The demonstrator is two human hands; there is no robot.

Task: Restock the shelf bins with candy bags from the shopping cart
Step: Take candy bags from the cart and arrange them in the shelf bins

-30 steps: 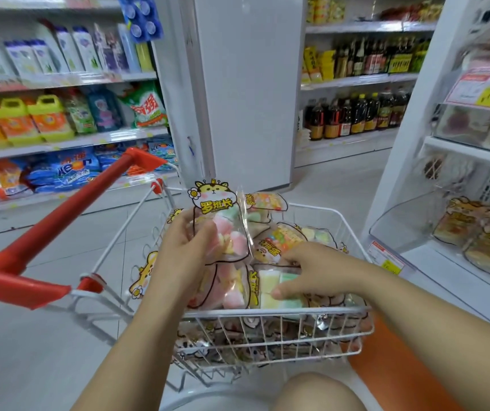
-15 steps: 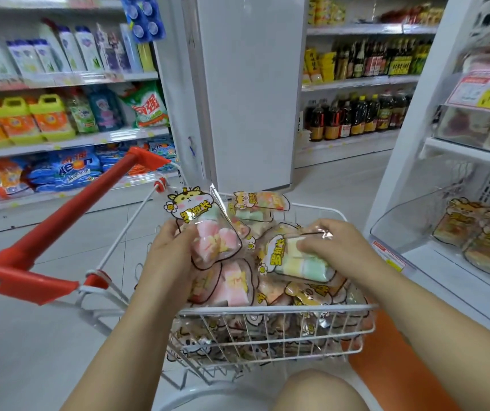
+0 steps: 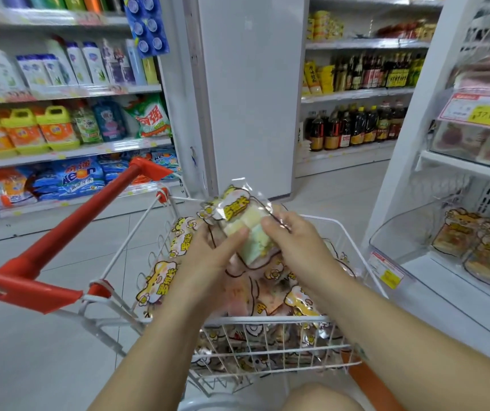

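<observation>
A white wire shopping cart point(image 3: 270, 321) with a red handle stands in front of me, filled with several clear candy bags point(image 3: 160, 280) printed with yellow cartoon labels. Both hands hold bags stacked together above the cart. My left hand point(image 3: 208, 256) grips the stack from the left, thumb lying across the front. My right hand point(image 3: 294, 241) grips the top bag of pastel marshmallows point(image 3: 246, 229) from the right. A clear shelf bin point(image 3: 409, 232) at the right holds a few brown candy bags point(image 3: 472, 247).
White shelving with price tags point(image 3: 387, 272) stands close on the right. Detergent shelves point(image 3: 59, 134) line the left aisle, bottled sauces point(image 3: 356, 126) the far right. A white pillar point(image 3: 249, 93) rises behind the cart. My knee point(image 3: 320, 396) shows at the bottom edge.
My right hand lifted the pastel bag from the cart and brought it onto the bag in my left hand. Both hands now meet above the cart.
</observation>
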